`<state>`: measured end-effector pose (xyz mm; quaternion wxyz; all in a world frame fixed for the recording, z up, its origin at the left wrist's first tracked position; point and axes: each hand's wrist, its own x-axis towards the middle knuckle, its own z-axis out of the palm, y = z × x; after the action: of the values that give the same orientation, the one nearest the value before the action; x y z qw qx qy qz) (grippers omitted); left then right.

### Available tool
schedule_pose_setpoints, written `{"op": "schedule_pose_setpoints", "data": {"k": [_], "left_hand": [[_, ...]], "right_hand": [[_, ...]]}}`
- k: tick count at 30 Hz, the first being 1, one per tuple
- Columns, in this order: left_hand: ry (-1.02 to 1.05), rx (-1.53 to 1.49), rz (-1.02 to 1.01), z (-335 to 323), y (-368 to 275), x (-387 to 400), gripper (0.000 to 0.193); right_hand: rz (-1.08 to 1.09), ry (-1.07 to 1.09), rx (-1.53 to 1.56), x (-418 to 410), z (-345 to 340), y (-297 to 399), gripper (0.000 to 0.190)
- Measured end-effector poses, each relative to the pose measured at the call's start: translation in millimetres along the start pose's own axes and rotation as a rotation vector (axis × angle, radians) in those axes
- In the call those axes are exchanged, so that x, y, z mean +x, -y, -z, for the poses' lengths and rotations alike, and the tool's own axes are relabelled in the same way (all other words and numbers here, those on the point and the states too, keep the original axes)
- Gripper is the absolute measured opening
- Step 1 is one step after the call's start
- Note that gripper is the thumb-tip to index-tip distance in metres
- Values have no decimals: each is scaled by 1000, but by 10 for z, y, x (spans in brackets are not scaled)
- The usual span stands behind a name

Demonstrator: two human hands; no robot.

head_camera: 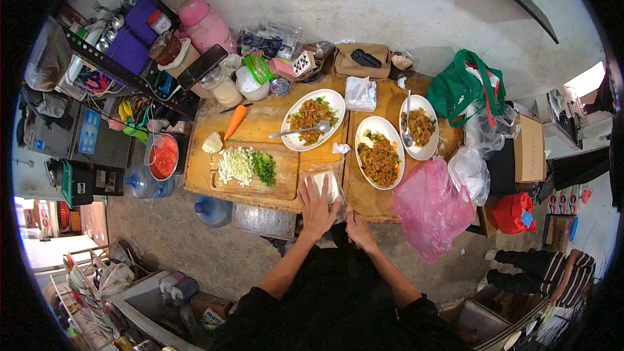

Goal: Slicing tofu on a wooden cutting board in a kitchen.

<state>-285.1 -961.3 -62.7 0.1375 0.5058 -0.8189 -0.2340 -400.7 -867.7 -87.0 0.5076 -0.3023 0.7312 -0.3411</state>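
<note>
My left hand (pixel 318 213) lies spread over a white block, seemingly tofu (pixel 325 184), in clear plastic wrapping at the table's front edge. Beside the wrapping's right side, my right hand (pixel 360 230) is curled around a thin tool, probably a knife; the fingers hide most of it. To the left is a wooden cutting board (pixel 285 161) bearing chopped pale vegetable (pixel 239 165) and chopped green leaves (pixel 264 168). A carrot (pixel 236 121) and a pale vegetable piece (pixel 212 143) lie behind it.
Oval plates of cooked food (pixel 291 102) (pixel 358 146) (pixel 405 107) stand behind and right, two with spoons. A pink plastic bag (pixel 434 209) overhangs the front edge. A green bag (pixel 446 92), jars (pixel 222 87) and a pink flask (pixel 207 27) line the back. Another person (pixel 551 273) is at far right.
</note>
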Motion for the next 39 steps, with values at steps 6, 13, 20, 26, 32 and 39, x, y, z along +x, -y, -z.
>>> {"op": "schedule_pose_setpoints", "data": {"k": [6,13,20,26,32,39], "left_hand": [[3,105,30,-72,-106,-36,71],[2,166,6,-165,-135,-81,71],[7,178,-4,-167,-147,-80,74],[-12,202,-2,-173,-154,-75,78],[-18,158,-10,-190,-136,-92,80],[12,142,-14,-149,-167,-88,85]], "right_hand": [[-113,42,-5,-18,42,100,48],[-184,39,93,-63,53,99,43],[-143,78,28,-60,99,62,55],[-128,88,-14,-48,85,32,52],[-147,77,92,-90,55,18,44],[-163,70,36,-80,97,35,48]]}}
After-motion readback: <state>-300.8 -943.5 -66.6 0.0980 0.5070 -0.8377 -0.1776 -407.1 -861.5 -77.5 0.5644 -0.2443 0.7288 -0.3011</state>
